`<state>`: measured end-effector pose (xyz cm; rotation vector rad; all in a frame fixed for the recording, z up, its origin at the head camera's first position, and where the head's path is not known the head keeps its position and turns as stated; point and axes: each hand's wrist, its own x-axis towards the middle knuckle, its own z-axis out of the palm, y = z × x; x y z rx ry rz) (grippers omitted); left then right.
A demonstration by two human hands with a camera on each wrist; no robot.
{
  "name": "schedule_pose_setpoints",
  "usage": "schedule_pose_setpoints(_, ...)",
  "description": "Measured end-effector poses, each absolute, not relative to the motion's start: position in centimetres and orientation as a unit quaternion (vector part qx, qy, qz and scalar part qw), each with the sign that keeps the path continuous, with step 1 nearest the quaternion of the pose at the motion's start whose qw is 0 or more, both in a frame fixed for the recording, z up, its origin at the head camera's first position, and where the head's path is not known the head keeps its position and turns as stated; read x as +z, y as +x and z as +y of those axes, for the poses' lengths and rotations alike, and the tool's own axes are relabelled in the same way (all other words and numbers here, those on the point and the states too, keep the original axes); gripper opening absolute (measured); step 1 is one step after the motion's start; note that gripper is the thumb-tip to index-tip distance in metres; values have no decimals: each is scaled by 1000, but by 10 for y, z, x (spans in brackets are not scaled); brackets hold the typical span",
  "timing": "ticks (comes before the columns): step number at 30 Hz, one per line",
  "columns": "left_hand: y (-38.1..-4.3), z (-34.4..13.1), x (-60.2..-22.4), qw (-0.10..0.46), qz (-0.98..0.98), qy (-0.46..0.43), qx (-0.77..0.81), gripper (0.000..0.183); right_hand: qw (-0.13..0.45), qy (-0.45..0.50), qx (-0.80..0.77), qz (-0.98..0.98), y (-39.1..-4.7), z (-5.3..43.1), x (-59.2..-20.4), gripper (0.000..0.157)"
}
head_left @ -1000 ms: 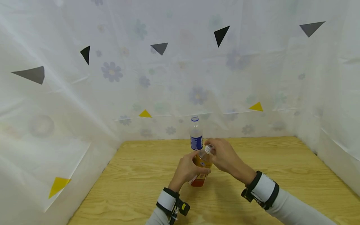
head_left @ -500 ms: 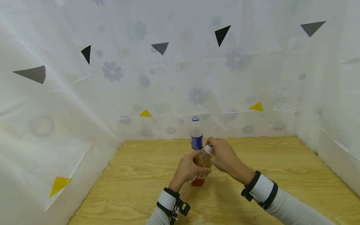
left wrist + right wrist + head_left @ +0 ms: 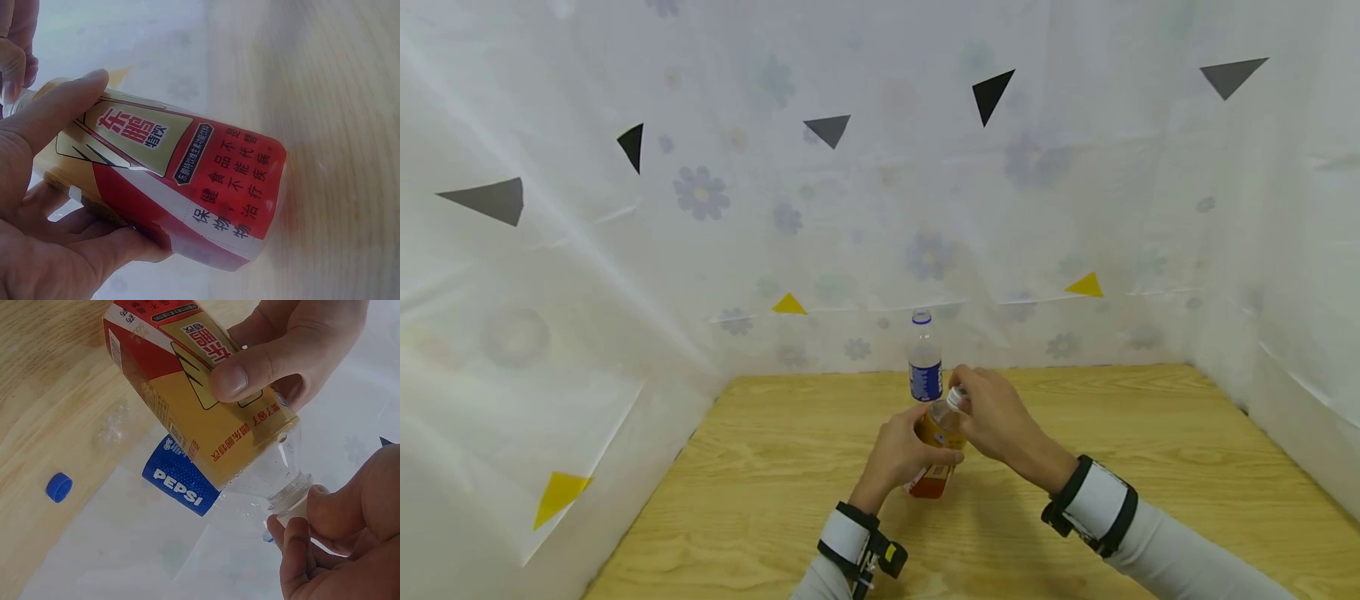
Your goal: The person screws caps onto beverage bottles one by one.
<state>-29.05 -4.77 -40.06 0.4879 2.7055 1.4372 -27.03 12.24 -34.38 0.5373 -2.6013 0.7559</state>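
My left hand (image 3: 898, 450) grips a drink bottle with a gold and red label (image 3: 219, 181), thumb on one side and fingers on the other. The bottle leans to the right in the head view; whether its base touches the table I cannot tell. At its neck, my right hand (image 3: 1000, 421) pinches a white cap (image 3: 956, 398) between thumb and fingers. Screw threads show beside the cap in the right wrist view, and its fit is partly hidden by the fingers. Just behind stands a clear Pepsi bottle (image 3: 925, 379) with a blue label and no cap on its mouth.
A blue bottle cap (image 3: 59, 487) lies on the wooden table (image 3: 760, 492) in the right wrist view. A white flowered sheet (image 3: 865, 217) bearing several dark and yellow triangles hangs behind the table and along its sides.
Both hands keep their hold on the bottle and the cap. The right hand and wrist have shifted very slightly left; the Pepsi bottle stays in place.
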Motion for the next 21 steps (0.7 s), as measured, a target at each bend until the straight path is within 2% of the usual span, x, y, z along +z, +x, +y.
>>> schedule_pose_setpoints(11,-289,-46,-401,8,873,166,458,77,178,186,241,-936,-268,124,-340,27)
schedule_pose_setpoints(21,-288,-43,-403,3,869,169,465,76,169,168,246,-940,-268,122,-340,18)
